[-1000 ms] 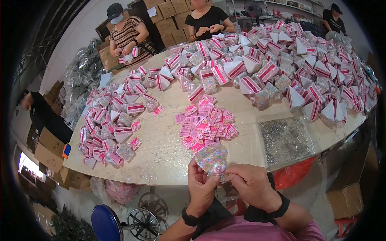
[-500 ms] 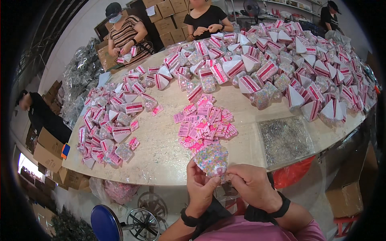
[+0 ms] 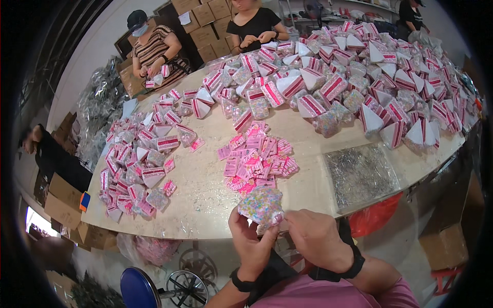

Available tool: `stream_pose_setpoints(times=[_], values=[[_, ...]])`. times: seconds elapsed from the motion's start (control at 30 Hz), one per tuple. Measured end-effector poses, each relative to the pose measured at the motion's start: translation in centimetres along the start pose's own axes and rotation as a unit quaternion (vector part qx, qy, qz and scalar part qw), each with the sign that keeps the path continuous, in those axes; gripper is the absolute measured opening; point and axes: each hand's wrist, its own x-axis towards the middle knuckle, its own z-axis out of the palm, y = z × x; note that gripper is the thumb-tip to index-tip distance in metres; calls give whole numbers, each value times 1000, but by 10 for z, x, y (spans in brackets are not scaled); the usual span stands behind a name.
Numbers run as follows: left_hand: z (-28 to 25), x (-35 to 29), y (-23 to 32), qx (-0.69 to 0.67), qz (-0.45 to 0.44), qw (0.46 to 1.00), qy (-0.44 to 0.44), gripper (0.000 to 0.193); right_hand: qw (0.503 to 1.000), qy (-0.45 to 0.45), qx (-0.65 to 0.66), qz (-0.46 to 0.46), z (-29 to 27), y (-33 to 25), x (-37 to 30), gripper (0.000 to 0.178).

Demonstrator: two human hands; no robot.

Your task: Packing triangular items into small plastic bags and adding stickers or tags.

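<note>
Rounded multicoloured speckled piece (image 3: pixel 260 204): was held by the near edge of a pale wooden table (image 3: pixel 205 213).
Left hand (image 3: pixel 250 240): clasped it between thumb and fingers.
Right hand (image 3: pixel 316 237): pinched nearly closed beside it; could not tell on what.
Flat pink cards (image 3: pixel 257 158): lay heaped beyond.

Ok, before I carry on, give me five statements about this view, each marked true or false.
1. The left hand holds the speckled piece. True.
2. The pink cards are inside a box. False: the cards lie heaped on the table.
3. The stool seat is red. False: the seat is blue.
4. The right hand has a black band at its wrist. True.
5. The bigger wedge heap is on the left. False: the bigger heap is on the right.
</note>
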Motion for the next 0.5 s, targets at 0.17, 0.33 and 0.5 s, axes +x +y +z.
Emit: stream_pose_setpoints(times=[0.17, 0.33, 0.5], values=[[3, -4, -1, 15, -12, 1000, 12, 73, 999, 32, 8, -22, 2, 3, 0, 15], [6, -5, 0, 22, -14, 999, 18, 72, 999, 38, -3, -34, 4, 7, 1, 8], [7, -4, -3, 40, 10, 999, 25, 72, 1000, 15, 9, 2, 0, 7, 1, 17]])
